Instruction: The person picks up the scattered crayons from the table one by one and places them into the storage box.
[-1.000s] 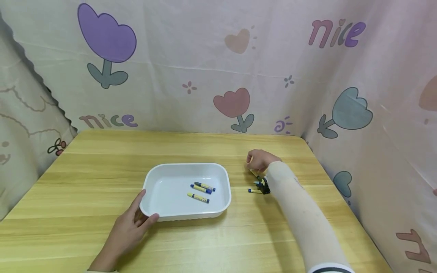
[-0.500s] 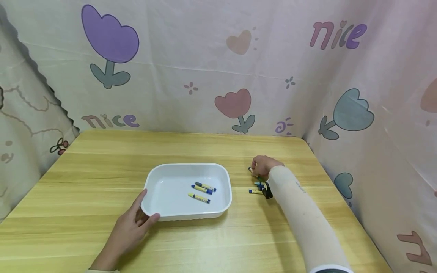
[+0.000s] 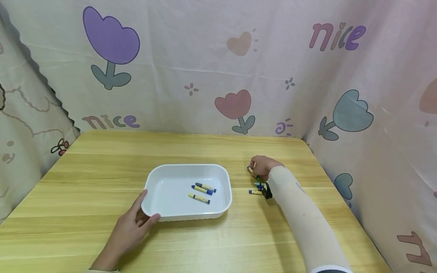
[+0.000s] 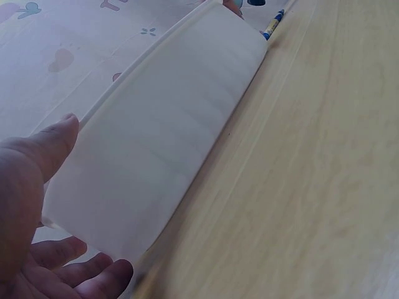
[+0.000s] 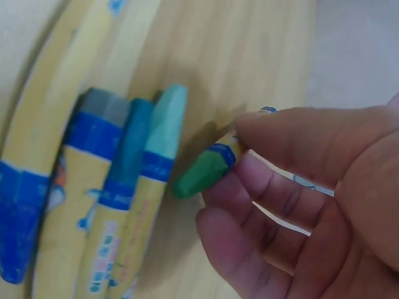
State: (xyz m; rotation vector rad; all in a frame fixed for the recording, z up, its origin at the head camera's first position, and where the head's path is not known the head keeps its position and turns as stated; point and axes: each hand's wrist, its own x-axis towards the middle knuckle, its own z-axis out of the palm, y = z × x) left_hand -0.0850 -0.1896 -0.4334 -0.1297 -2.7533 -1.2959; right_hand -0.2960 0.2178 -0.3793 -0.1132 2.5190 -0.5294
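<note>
Head view: tray (image 3: 150, 189) holds three crayons (image 3: 202, 191); left hand (image 3: 131, 227) grips rim; right hand (image 3: 261, 166) pinches green crayon (image 5: 202, 171).

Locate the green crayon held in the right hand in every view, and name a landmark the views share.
Head: green crayon, right of centre, poking out of the right hand.
Left wrist: not identifiable; only a loose crayon by the white tray.
Right wrist: centre, pinched by fingertips.
Shared landmark: the wooden table.
</note>
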